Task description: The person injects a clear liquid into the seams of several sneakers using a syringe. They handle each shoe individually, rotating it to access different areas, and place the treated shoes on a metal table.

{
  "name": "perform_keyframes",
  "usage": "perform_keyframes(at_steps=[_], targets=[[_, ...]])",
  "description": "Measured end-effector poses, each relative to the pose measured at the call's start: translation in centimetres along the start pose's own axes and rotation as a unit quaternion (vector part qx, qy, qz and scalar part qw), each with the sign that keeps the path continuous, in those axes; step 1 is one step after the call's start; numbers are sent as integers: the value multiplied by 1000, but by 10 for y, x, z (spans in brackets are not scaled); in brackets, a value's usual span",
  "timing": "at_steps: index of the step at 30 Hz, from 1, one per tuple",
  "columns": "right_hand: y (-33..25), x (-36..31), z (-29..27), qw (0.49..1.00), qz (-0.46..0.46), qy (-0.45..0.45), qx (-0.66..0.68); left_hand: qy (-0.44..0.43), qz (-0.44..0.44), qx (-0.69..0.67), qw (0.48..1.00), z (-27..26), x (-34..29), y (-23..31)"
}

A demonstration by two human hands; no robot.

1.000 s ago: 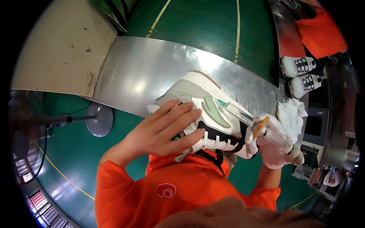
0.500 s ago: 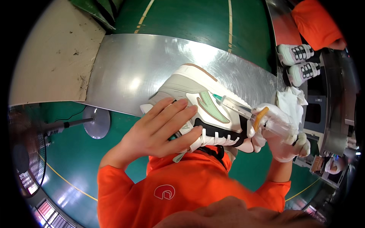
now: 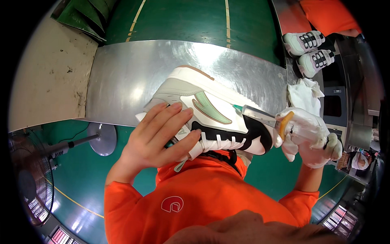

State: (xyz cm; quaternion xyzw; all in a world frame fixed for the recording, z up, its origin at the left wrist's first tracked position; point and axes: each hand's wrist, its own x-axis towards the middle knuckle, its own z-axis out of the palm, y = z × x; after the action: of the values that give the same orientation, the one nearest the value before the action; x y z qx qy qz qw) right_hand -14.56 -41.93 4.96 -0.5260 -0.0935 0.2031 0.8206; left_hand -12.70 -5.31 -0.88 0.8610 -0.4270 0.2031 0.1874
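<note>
A sneaker (image 3: 185,103) in white, grey and black, with a pale green side patch, lies on its side at the table's near edge, toe to the right and sole facing away from me. My bare left hand (image 3: 156,136) is closed round its ankle opening, fingers spread over the upper; the thumb side is partly hidden. My right hand (image 3: 310,140), in a white glove, grips a clear syringe (image 3: 260,115) with a green tip. That tip is at the seam where upper meets white sole, toward the forefoot. A yellow band (image 3: 286,124) sits by the gloved fingers.
The metal table (image 3: 122,81) reaches away from me. A crumpled white cloth (image 3: 304,95) lies at its right end, below a pair of sneakers (image 3: 310,53). Beyond them shows a person's orange sleeve (image 3: 329,16). A beige panel (image 3: 53,77) borders the left; a fan (image 3: 32,179) stands below it.
The syringe tip has moved along the sole seam toward the toe, my right hand going rightward with it. My left hand keeps its hold on the sneaker. The whole view has shifted slightly.
</note>
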Motion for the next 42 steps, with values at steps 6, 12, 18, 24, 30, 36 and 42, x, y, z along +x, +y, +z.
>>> perform_keyframes(at_steps=[6,12,18,24,30,36,42], targets=[[-1,-29,-13,999,-41,19,9,13,6,11,1000,1,4,1],[5,-56,-24,996,-71,49,23,27,-11,42,999,5,11,15],[20,-79,-40,992,-95,69,47,18,-42,49,998,5,24,35],[42,-89,-54,986,-109,90,83,-19,-24,51,998,1,37,34],[64,-95,-64,980,-118,113,117,-74,-19,47,996,-7,66,32],[82,-95,-70,972,-126,136,145,-151,-37,19,988,-10,92,20],[91,-95,-73,967,-110,163,160,-181,-40,-15,982,-2,124,7]])
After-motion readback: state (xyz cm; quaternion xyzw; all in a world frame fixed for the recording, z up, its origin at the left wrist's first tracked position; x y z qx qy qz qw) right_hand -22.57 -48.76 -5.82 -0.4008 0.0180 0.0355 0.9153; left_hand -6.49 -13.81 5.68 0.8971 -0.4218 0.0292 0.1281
